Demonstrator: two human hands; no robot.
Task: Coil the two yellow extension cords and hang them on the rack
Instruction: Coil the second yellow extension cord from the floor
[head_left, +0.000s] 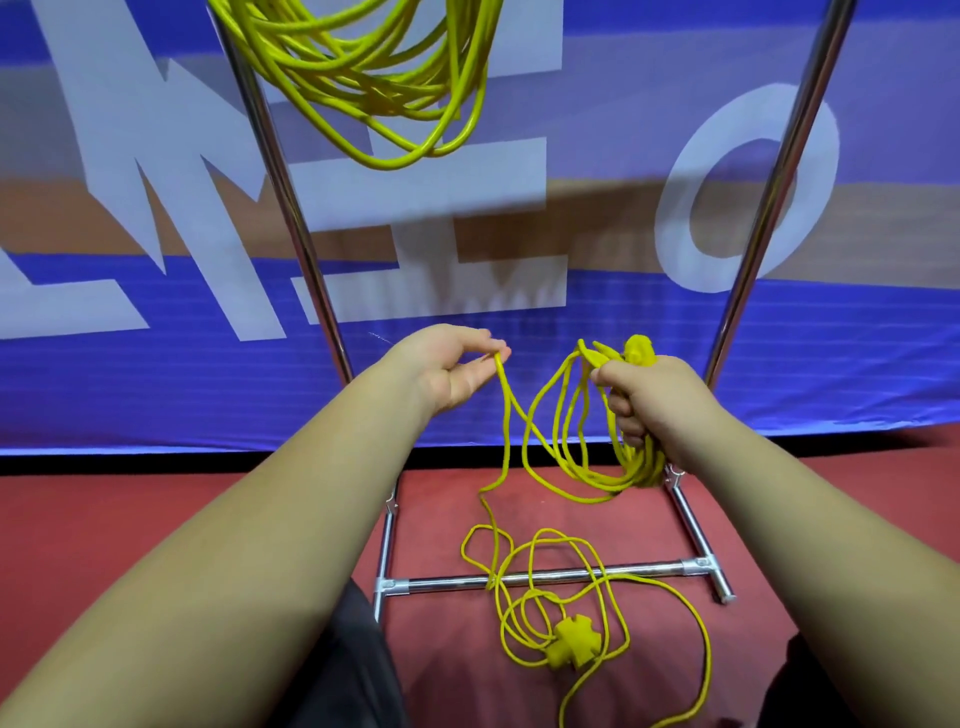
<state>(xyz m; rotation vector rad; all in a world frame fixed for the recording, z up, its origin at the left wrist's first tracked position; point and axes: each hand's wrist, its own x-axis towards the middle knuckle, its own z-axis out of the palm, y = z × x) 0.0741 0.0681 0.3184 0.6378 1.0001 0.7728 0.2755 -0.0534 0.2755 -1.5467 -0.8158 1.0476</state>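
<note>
Forearms (260, 519), loose cord (571, 649) over rack base (545, 577), banner (156, 389)

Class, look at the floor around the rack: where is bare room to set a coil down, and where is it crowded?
Bare: red floor left of the rack base, below the blue banner. Crowded: the crossbar and floor in front, under loose yellow cord and its socket block.

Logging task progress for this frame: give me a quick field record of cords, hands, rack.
hung cord: coiled, hangs high between rack uprights
second cord: partly coiled, remainder loose on floor
right hand: grips the loops
left hand: pinches one strand
socket block: on floor among loose cord
progress: one cord up, one in hand
</note>
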